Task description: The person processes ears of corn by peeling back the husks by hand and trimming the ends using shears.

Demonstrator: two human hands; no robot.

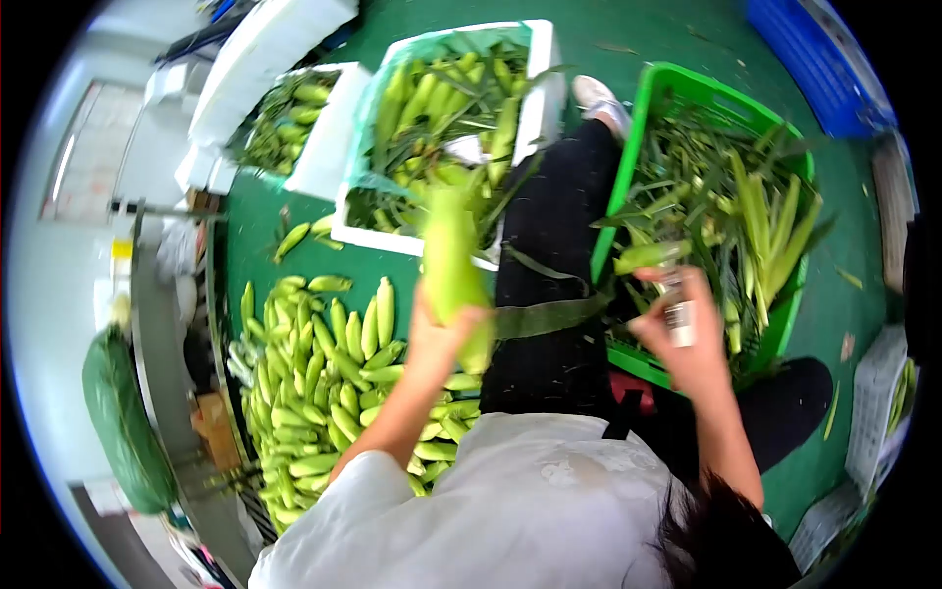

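My left hand (446, 329) is closed around the lower part of an ear of corn (449, 250) in its green husk. The ear stands nearly upright above my lap and is a little blurred. Over the green crate, my right hand (695, 329) is closed on a small white, dark-marked handle (678, 312); its working end is not clear. A green piece of husk or corn end (643, 257) shows at the fingertips of that hand. A long husk leaf (549, 316) lies across my leg.
A bright green crate (636, 177) of husks and leaves stands at right. White foam boxes (543, 88) with corn are ahead. A large pile of husked-in ears (334, 393) lies on the floor at left, beside a metal stand (162, 344). A blue crate (819, 64) sits far right.
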